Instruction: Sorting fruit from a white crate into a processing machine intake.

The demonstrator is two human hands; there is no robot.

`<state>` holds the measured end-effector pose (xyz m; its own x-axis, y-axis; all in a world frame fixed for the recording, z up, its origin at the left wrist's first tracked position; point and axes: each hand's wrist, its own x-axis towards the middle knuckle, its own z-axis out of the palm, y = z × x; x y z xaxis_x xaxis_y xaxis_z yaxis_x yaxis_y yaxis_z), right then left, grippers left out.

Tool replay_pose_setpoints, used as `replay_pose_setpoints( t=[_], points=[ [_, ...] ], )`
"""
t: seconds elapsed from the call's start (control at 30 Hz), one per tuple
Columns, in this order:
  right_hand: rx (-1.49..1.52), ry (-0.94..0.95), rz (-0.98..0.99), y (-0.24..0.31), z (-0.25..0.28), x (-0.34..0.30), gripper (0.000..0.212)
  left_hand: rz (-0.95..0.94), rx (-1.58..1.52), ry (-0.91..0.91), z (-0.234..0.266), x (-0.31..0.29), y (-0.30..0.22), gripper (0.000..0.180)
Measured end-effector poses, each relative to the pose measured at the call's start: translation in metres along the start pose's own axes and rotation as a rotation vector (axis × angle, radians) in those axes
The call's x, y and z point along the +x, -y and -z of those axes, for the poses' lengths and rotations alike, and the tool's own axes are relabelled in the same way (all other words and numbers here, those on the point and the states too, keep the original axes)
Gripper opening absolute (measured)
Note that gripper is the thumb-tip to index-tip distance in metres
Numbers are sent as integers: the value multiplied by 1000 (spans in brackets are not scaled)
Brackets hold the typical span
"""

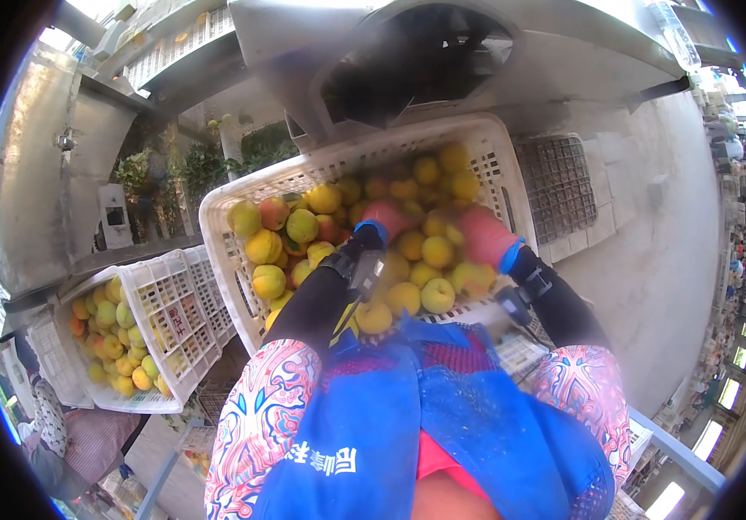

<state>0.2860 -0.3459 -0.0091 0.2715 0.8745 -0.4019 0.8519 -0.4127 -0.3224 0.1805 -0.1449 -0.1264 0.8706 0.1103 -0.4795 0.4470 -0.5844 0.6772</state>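
Note:
A white slatted plastic crate (217,234) stands before me, tilted in the view and filled with peaches (436,295) in yellow, green-yellow and red-blushed tones. My left hand (389,218), in a pink glove with a blue cuff, reaches in among the peaches near the crate's middle. My right hand (484,234), gloved the same way, is down by the crate's right side, against the fruit. Motion blur and peaches hide the fingers of both hands, so whether either grips a peach does not show.
Another white crate (174,325) of peaches stands at the left. A dark round opening in a machine (416,61) lies beyond my crate. Right of it are a brown plastic grid (559,186) and a pale floor (659,217). A person (91,442) is at the lower left.

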Motion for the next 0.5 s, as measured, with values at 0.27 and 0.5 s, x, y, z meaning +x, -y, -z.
replay_pose_setpoints(
  t=[0.27, 0.5],
  points=[
    [1368, -267, 91, 44, 48, 7, 75, 52, -1417, -13, 19, -41, 11, 44],
    [1043, -542, 72, 103, 52, 29, 67, -287, -1985, 34, 76, -133, -69, 45]
  ],
)
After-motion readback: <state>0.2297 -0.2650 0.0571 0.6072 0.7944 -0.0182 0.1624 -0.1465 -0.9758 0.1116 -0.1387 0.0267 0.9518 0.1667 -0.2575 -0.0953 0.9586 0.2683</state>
